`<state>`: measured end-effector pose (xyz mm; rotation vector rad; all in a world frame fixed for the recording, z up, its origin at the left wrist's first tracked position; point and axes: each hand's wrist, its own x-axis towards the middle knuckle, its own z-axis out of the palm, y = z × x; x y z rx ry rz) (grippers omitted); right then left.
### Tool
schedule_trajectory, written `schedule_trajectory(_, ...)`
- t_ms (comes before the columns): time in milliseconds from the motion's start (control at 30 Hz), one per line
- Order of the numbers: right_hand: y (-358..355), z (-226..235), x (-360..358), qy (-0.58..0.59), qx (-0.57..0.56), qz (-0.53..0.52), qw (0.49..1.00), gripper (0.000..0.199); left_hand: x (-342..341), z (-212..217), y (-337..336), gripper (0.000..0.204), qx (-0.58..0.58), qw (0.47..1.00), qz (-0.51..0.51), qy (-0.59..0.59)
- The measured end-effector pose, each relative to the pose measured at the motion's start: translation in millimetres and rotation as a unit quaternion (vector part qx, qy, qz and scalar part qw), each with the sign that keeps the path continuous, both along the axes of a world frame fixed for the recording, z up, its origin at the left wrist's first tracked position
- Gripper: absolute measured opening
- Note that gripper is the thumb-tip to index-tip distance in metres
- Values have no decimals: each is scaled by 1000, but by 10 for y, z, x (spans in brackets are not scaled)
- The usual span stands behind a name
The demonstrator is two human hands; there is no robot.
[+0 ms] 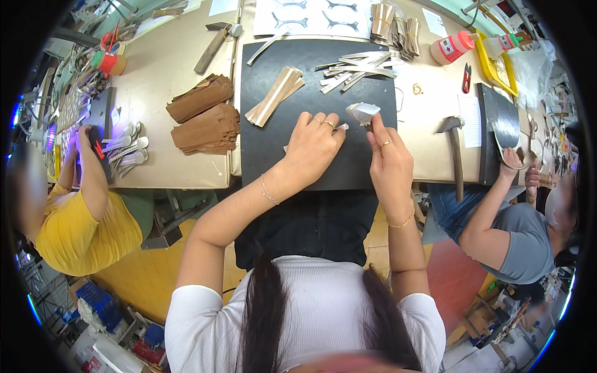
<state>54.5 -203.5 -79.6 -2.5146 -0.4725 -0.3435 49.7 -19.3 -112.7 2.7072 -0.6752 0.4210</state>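
Two hands at work on black mat. Left hand lies flat, fingers spread, pressing small pale strip piece against mat. Right hand pinches white wedge-shaped tool betw thumb & forefinger, tip angled down twd left fingertips. Looks like mid-step: rubbing/creasing piece w/ tool. Next move prob needs firm hold-down by left, controlled stroke w/ right. Tan strip stack & loose pale strips further up mat, hammer off to right.

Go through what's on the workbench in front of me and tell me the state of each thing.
Left hand: flat on the black mat.
Right hand: holding a small grey piece.
Hammer: lying flat, untouched.
Brown stacks: piled, untouched.
Red-capped bottle: lying on its side.
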Motion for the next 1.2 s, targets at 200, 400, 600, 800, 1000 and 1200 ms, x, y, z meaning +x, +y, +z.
schedule_trajectory(200, 23, -53, -37, 62, -87, 5, 994, 43, 27, -53, 94, 15, -185, 974, 47, 123)
schedule_trajectory(400, 6, -23, -12, 43, -68, 21, 997, 43, 2, -59, 143, 14, -124, 990, 2, 69)
schedule_trajectory(600, 55, -29, -66, 31, -46, 23, 998, 44, -31, -44, 94, 15, -41, 999, -15, 22)
schedule_trajectory(800, -3, 5, -85, 57, -99, 37, 993, 45, 37, -5, 258, 15, -226, 956, -1, 186)
schedule_trajectory(1000, 65, 14, -83, -5, 4, 42, 999, 45, -56, -17, 212, 10, -72, 995, -23, 71)
schedule_trajectory(1200, 72, 46, -153, 81, -85, 39, 992, 42, -74, -32, 263, 12, -182, 974, 21, 135)
